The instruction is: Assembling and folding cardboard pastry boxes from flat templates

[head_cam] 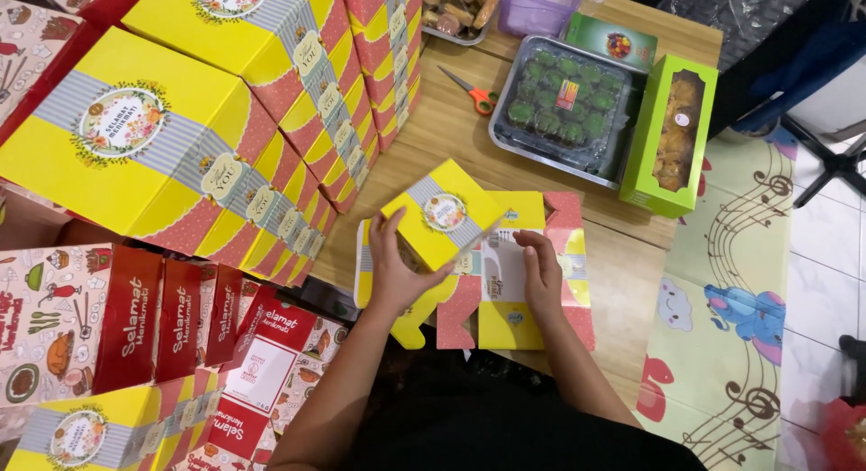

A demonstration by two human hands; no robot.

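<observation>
A yellow and pink cardboard box (446, 220), partly folded, lies on the wooden table (451, 133) in front of me. My left hand (394, 271) grips its raised left side, fingers curled under the lifted yellow lid panel. My right hand (543, 274) presses flat on the unfolded right flap (564, 254). Pink scalloped flaps hang toward the table's near edge.
Stacks of finished yellow boxes (180, 137) fill the left. Red and patterned flat boxes (135, 322) lean at lower left. Orange-handled scissors (471, 90), a clear tray of green cakes (561, 106) and a green pastry box (672, 133) lie beyond. A music-note mat (740, 281) covers the floor at right.
</observation>
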